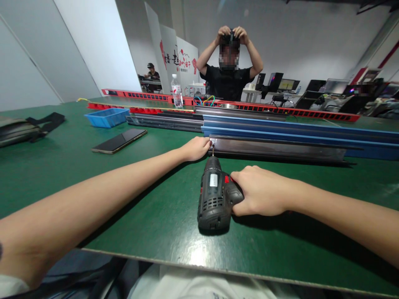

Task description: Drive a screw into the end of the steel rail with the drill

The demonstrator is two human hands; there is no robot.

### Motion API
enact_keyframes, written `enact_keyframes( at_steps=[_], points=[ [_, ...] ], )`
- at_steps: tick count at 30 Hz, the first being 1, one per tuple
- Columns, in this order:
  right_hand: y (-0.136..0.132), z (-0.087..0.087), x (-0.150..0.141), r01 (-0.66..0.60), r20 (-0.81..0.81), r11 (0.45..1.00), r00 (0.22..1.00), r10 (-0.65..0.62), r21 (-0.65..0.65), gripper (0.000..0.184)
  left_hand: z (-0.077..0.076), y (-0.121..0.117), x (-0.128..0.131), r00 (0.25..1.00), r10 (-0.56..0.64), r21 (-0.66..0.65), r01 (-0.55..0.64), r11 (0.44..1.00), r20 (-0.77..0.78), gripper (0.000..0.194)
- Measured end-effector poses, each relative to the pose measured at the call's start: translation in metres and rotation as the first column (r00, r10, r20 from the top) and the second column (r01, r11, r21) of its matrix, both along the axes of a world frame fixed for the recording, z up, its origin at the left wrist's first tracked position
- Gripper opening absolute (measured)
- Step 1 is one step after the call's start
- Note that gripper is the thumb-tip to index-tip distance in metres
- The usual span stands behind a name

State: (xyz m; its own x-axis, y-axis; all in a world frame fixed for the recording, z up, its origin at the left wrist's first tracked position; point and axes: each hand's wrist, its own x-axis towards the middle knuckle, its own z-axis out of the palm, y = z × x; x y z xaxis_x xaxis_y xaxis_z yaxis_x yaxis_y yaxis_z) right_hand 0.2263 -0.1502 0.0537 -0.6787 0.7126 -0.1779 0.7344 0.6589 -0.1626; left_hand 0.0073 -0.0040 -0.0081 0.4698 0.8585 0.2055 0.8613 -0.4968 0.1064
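Note:
My right hand is wrapped round the handle of a black cordless drill, which lies on its side with its bit pointing away from me. The bit's tip meets the left end of a dark grey metal profile, where a small shiny spot shows. At that same end, my left hand is closed with its fingertips against the profile. Whether those fingers pinch the profile or a small screw at the bit is too small to tell. Behind the profile runs a long blue profile.
A phone and a blue tray lie on the green table to the left, near a dark bag. A water bottle stands by red strips at the back. Opposite, a person raises both hands to their headgear.

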Motion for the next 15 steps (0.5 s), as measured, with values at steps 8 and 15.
enact_keyframes(
  at_steps=[8, 15],
  points=[
    [-0.0006, 0.0, 0.001, -0.003, 0.004, 1.0, 1.0, 0.003, -0.001, 0.027, -0.0003, 0.0, 0.0008, 1.0, 0.004, -0.012, -0.004, 1.0, 0.007, 0.047],
    [-0.0009, 0.0005, 0.0005, -0.001, 0.021, 1.0, 1.0, 0.001, 0.001, 0.028, 0.0015, -0.0018, 0.0022, 1.0, 0.021, -0.024, -0.021, 0.999, -0.003, 0.045]
  ],
)
